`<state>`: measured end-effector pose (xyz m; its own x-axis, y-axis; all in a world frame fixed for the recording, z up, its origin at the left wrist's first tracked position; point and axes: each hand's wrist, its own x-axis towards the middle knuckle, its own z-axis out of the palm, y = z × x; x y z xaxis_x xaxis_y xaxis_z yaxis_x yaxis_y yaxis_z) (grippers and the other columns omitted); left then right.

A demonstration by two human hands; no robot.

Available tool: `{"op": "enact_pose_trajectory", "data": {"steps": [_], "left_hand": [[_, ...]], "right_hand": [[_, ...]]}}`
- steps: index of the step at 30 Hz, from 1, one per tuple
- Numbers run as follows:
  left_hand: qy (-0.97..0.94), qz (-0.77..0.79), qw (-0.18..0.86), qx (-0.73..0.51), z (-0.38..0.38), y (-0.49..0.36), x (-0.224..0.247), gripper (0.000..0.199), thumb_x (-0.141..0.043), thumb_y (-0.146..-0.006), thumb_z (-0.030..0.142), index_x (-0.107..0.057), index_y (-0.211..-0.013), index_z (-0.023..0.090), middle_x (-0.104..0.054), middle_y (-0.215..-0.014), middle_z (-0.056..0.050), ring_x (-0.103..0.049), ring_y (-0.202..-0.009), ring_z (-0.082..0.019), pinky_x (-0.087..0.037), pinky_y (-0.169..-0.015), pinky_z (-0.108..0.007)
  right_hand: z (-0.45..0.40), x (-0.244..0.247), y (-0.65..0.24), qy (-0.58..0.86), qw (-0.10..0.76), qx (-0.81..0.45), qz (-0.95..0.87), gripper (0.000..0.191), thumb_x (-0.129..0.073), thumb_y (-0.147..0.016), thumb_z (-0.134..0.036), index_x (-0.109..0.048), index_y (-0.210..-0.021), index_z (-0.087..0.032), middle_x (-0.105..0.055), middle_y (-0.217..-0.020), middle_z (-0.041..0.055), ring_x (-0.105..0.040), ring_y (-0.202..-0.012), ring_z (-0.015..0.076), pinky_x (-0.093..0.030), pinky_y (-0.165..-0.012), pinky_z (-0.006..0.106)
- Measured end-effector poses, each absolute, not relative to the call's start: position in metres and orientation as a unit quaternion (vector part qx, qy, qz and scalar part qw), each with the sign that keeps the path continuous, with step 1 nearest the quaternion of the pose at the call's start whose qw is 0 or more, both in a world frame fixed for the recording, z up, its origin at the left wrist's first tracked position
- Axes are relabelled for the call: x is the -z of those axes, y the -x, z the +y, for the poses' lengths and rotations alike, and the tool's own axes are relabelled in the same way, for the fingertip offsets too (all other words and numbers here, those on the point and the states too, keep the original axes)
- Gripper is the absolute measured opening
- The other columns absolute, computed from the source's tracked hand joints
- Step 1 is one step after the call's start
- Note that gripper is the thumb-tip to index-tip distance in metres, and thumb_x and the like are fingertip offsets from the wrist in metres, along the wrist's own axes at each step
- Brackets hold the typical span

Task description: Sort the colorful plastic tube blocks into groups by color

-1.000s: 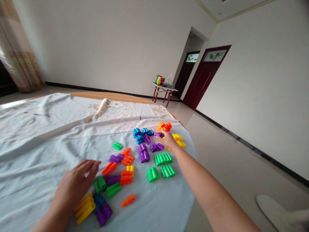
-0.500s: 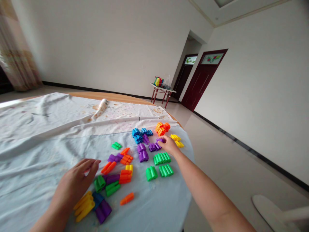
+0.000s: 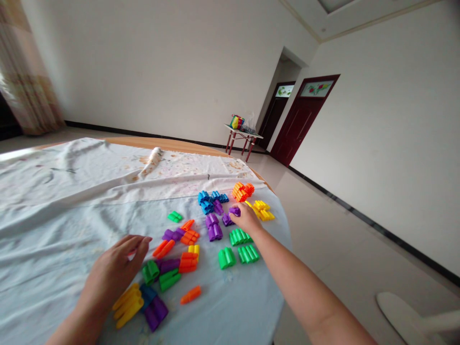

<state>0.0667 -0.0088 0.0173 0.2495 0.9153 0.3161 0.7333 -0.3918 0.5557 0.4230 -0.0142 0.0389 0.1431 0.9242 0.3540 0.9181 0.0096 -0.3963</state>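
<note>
My right hand [image 3: 247, 218] pinches a purple toy block [image 3: 235, 211] at the far right of the cloth. Close by it are other purple blocks [image 3: 213, 227], a blue group [image 3: 207, 202], orange blocks [image 3: 241, 191], yellow blocks [image 3: 264, 210] and green blocks [image 3: 247, 254]. My left hand [image 3: 118, 261] hovers over the left side, its fingers extended and the thumb apart, holding nothing that I can see. Beside it lies a mixed spread: a green block [image 3: 150, 272], an orange block [image 3: 164, 248], yellow blocks [image 3: 128, 305] and a dark purple block [image 3: 155, 313].
A pale blue cloth [image 3: 251, 302] covers the near part of the round table, with a white patterned cloth [image 3: 187, 165] behind. One orange block [image 3: 190, 294] lies apart near the front. A small side table [image 3: 243, 132] stands by the doorway, and a white seat [image 3: 398, 316] is at lower right.
My right hand, with the purple block in its fingers, has shifted slightly left and nearer to me, over the purple row. The left hand has stayed almost still.
</note>
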Motion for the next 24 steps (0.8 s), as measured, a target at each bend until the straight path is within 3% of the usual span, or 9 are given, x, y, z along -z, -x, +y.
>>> {"op": "enact_pose_trajectory", "data": {"steps": [10, 15, 24], "left_hand": [[-0.768, 0.544, 0.149, -0.304, -0.008, -0.067, -0.014, 0.042, -0.036, -0.083, 0.052, -0.065, -0.088, 0.023, -0.068, -0.095, -0.003, -0.062, -0.073, -0.014, -0.044, -0.069, -0.023], [-0.77, 0.541, 0.154, -0.302, -0.007, -0.067, -0.014, 0.042, -0.036, -0.083, 0.052, -0.065, -0.09, 0.023, -0.067, -0.096, -0.003, -0.062, -0.074, -0.014, -0.044, -0.071, -0.023], [-0.771, 0.54, 0.144, -0.305, -0.008, -0.067, -0.015, 0.041, -0.036, -0.083, 0.051, -0.066, -0.089, 0.022, -0.067, -0.095, -0.003, -0.061, -0.071, -0.013, -0.043, -0.068, -0.023]], "right_hand": [[-0.02, -0.038, -0.425, 0.726, 0.247, -0.004, -0.642, 0.022, -0.064, -0.074, -0.032, -0.061, -0.093, -0.021, -0.064, -0.093, 0.0046, -0.059, -0.09, 0.0182, -0.045, -0.081, 0.029], [-0.018, -0.039, -0.428, 0.721, 0.25, -0.016, -0.646, 0.015, -0.061, -0.076, -0.026, -0.062, -0.09, -0.02, -0.065, -0.091, 0.0046, -0.06, -0.088, 0.0173, -0.045, -0.081, 0.029], [-0.016, -0.037, -0.436, 0.72, 0.308, -0.031, -0.621, 0.018, -0.06, -0.076, -0.023, -0.062, -0.093, -0.02, -0.067, -0.093, 0.0054, -0.062, -0.088, 0.0186, -0.048, -0.081, 0.032]]}}
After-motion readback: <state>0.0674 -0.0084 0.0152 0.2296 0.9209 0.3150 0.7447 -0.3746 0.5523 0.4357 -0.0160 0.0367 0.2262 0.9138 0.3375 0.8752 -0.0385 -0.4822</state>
